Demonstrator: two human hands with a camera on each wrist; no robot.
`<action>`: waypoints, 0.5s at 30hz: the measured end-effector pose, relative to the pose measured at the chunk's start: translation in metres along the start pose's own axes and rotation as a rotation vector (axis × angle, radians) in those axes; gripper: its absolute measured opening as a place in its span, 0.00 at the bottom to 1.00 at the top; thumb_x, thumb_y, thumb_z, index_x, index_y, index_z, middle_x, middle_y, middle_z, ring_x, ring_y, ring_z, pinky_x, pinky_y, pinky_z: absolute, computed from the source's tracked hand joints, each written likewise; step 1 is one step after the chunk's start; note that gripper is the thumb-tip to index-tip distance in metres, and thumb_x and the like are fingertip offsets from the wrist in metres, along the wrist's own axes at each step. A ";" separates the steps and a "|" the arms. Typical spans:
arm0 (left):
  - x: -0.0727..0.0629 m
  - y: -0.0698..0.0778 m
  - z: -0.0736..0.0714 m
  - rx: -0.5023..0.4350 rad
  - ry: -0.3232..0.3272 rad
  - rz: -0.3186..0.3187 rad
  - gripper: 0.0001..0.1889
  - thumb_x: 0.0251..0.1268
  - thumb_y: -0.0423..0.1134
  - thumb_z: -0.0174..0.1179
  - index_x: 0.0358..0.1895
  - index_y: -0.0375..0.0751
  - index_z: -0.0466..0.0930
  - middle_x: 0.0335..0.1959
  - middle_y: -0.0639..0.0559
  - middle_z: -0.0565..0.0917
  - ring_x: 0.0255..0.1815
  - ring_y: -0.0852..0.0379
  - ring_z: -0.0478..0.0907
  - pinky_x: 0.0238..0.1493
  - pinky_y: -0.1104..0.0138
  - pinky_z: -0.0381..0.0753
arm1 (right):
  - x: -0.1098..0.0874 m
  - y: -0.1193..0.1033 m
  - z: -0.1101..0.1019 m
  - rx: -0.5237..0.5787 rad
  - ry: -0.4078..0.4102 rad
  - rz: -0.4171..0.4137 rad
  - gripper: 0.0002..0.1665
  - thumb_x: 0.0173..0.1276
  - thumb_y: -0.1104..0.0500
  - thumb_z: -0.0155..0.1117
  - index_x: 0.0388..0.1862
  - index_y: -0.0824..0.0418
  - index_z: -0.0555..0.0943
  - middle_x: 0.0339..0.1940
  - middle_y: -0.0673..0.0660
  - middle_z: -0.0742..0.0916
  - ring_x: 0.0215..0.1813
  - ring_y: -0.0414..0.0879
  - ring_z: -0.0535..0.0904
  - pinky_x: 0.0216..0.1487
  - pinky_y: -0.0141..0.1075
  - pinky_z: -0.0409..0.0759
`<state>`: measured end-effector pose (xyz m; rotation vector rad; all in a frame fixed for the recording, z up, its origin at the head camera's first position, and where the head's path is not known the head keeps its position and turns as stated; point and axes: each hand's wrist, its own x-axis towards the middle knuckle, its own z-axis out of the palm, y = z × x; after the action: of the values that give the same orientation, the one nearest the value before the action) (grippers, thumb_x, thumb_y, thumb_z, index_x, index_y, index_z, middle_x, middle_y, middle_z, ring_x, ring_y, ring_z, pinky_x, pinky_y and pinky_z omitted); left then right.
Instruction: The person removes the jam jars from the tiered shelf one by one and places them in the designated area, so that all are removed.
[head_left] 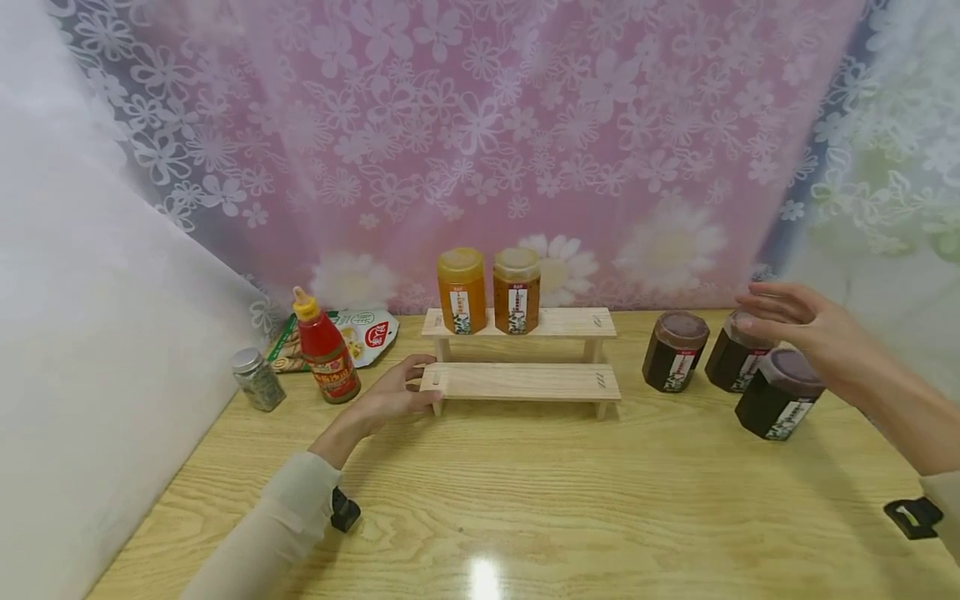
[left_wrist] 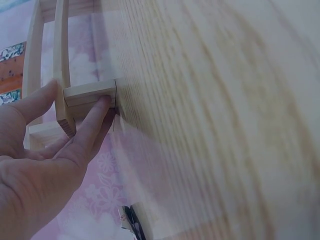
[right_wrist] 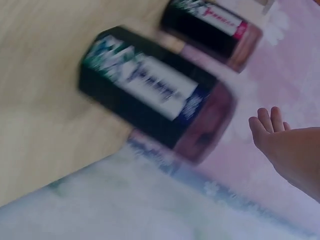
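At the left end of a two-tier wooden rack (head_left: 517,381), my left hand (head_left: 393,392) grips the lower board. In the left wrist view its thumb lies on the board (left_wrist: 61,45) and its fingers reach under to the leg. My right hand (head_left: 813,329) is raised with nothing in it, fingers loosely extended, above several dark jars. These are a nearer jar (head_left: 780,398), a middle jar (head_left: 729,360) partly behind the hand, and a left jar (head_left: 673,357). In the right wrist view, the hand (right_wrist: 295,152) is apart from the large dark jar (right_wrist: 150,90).
On the rack's upper tier stand an orange jar (head_left: 462,292) and an amber jar (head_left: 517,292). To the left are a red sauce bottle (head_left: 327,358), a small spice jar (head_left: 258,382) and a food packet (head_left: 371,333). A floral curtain (head_left: 480,150) hangs behind the table (head_left: 525,500).
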<state>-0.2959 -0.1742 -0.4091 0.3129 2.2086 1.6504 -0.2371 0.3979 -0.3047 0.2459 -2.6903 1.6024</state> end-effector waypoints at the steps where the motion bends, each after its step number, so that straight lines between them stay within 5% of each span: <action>1: 0.000 0.000 0.000 0.002 0.003 -0.001 0.39 0.73 0.34 0.65 0.81 0.39 0.54 0.79 0.32 0.60 0.72 0.36 0.70 0.62 0.52 0.83 | 0.004 -0.004 0.003 0.007 -0.006 -0.015 0.35 0.83 0.56 0.57 0.82 0.41 0.56 0.68 0.29 0.74 0.63 0.20 0.69 0.67 0.35 0.66; 5: -0.001 0.001 0.000 0.013 0.010 0.000 0.39 0.73 0.34 0.65 0.81 0.39 0.55 0.78 0.31 0.60 0.72 0.36 0.71 0.62 0.53 0.83 | 0.017 -0.020 0.018 0.028 -0.019 -0.053 0.36 0.82 0.57 0.58 0.83 0.46 0.57 0.70 0.34 0.74 0.64 0.22 0.72 0.62 0.30 0.72; 6: -0.001 0.002 0.000 0.015 0.011 -0.003 0.38 0.73 0.34 0.65 0.80 0.39 0.55 0.78 0.32 0.61 0.72 0.36 0.71 0.63 0.52 0.83 | 0.021 -0.022 0.022 0.044 -0.025 -0.060 0.37 0.82 0.58 0.59 0.83 0.47 0.57 0.71 0.36 0.74 0.66 0.24 0.71 0.68 0.34 0.71; 9: -0.001 0.001 0.001 0.014 0.010 -0.002 0.38 0.73 0.34 0.65 0.80 0.39 0.55 0.78 0.32 0.62 0.72 0.37 0.70 0.63 0.52 0.83 | 0.030 -0.030 0.032 0.088 -0.052 -0.047 0.39 0.81 0.56 0.61 0.84 0.48 0.56 0.76 0.43 0.72 0.76 0.37 0.66 0.82 0.56 0.53; 11: -0.001 0.000 0.001 0.013 0.011 0.002 0.38 0.73 0.34 0.65 0.80 0.38 0.55 0.77 0.32 0.62 0.72 0.37 0.70 0.63 0.51 0.82 | 0.037 -0.035 0.038 0.127 -0.074 -0.042 0.41 0.80 0.55 0.62 0.85 0.49 0.55 0.79 0.48 0.70 0.82 0.48 0.59 0.79 0.70 0.36; 13: -0.001 0.000 0.001 0.015 0.007 0.004 0.38 0.74 0.34 0.65 0.80 0.38 0.55 0.77 0.32 0.62 0.72 0.37 0.70 0.63 0.51 0.82 | 0.042 -0.038 0.045 0.138 -0.086 -0.044 0.42 0.80 0.55 0.63 0.85 0.52 0.54 0.82 0.53 0.67 0.83 0.55 0.56 0.79 0.71 0.32; 15: -0.001 0.001 0.002 0.012 0.009 -0.002 0.38 0.73 0.33 0.65 0.80 0.39 0.55 0.77 0.33 0.62 0.72 0.37 0.70 0.63 0.52 0.83 | 0.048 -0.042 0.051 0.136 -0.097 -0.042 0.43 0.80 0.55 0.63 0.86 0.54 0.53 0.84 0.58 0.63 0.81 0.52 0.60 0.80 0.69 0.36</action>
<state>-0.2946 -0.1727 -0.4083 0.3065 2.2252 1.6410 -0.2746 0.3273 -0.2887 0.3878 -2.6268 1.8097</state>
